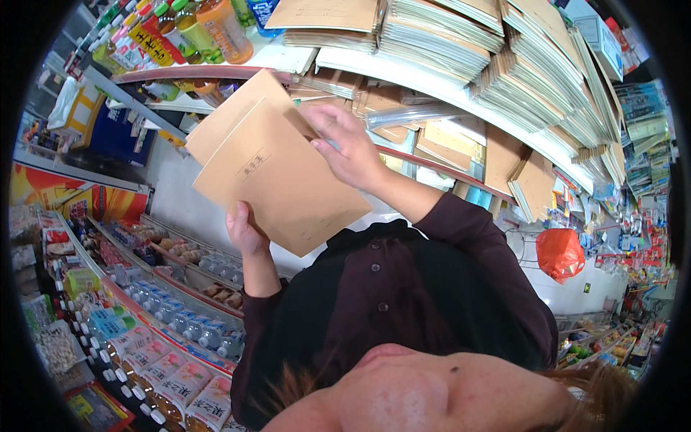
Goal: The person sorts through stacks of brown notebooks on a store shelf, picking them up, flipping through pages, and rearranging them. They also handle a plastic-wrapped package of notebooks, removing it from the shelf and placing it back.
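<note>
Two brown kraft-cover exercise books are in front of my chest. The upper book [291,178] bears printed writing on its cover. Behind it and offset towards the shelf, the second book [227,119] shows only part of its cover. My left hand [246,229] grips the upper book's near left edge, thumb on the cover and fingers hidden beneath. At the opposite edge my right hand [345,146] holds the books, its thumb by the cover's rim and its other fingers partly blurred.
Stacked brown booklets [437,38] fill the white shelf [410,73] ahead, with more on the level below. Drink bottles [178,32] stand at upper left. Lower left, a low shelf holds water bottles [186,318] and bottled tea [162,367]. A red plastic bag [560,254] hangs at right.
</note>
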{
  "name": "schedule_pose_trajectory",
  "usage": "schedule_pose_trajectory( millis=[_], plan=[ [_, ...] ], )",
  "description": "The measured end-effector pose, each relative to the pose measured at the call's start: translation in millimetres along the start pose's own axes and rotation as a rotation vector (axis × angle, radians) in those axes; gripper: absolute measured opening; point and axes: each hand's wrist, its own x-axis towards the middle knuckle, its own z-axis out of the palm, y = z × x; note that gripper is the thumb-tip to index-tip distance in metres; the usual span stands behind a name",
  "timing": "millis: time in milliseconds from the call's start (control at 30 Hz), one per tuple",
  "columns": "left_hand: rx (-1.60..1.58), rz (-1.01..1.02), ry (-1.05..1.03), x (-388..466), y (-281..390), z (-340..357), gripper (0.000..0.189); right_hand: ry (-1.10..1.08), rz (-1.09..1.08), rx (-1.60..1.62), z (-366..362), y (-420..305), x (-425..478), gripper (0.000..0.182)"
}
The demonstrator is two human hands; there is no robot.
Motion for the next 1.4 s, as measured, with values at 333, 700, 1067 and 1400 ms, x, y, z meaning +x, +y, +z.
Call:
schedule_pose_trajectory(
  millis=[333, 700, 1067, 1400],
  plan=[
    [0.365, 0.336, 0.090, 9, 43, -1, 0.035, -0.174, 0.527, 0.315, -14, -15, -5, 0.028],
    [0.473, 0.218, 0.138, 7, 42, 5, 0.046, 0.439, 0.121, 0.436, -62, 43, 113, 0.079],
    [0.447, 0.099, 0.083, 13, 26, 32, 0.046, 0.236, -0.182, -1.069, -60, 57, 141, 0.055],
    [0.424, 0.142, 0.041, 28, 21, 43, 0.046, 0.491, -0.634, -0.697, -200, 1, 50, 0.035]
  ],
)
